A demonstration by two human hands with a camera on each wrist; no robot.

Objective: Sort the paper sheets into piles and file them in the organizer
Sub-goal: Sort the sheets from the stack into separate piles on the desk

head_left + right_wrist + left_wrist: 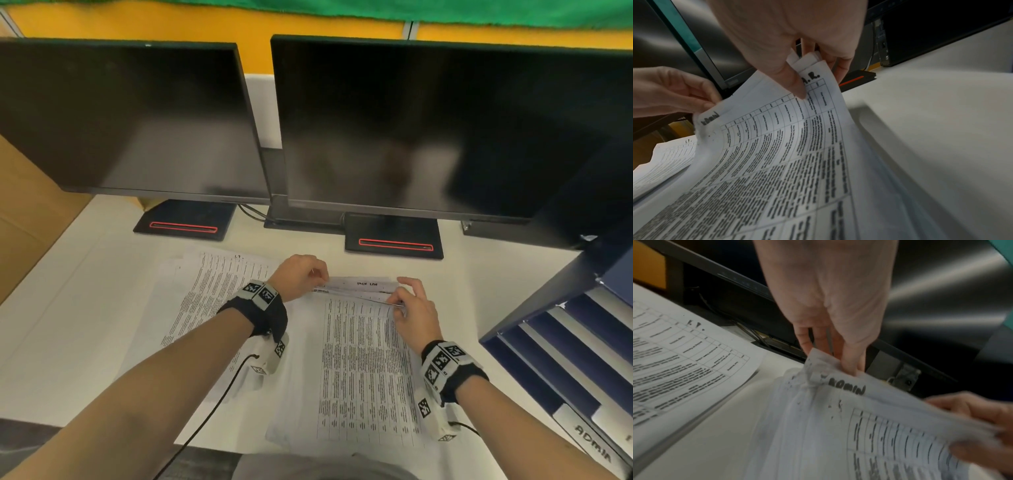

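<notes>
Both hands are on the far edge of the stack of printed sheets (pixel 363 359) on the counter (pixel 85 308), left hand (pixel 301 275) pinching one corner, right hand (pixel 412 313) pinching the other, lifting it, organizer (pixel 561 329) just right.

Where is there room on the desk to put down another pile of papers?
Bare desk lies left of the left pile of sheets, beside the cardboard box. Another free strip runs between the right pile and the blue organizer. The middle is crowded: both hands hold sheets there.
</notes>
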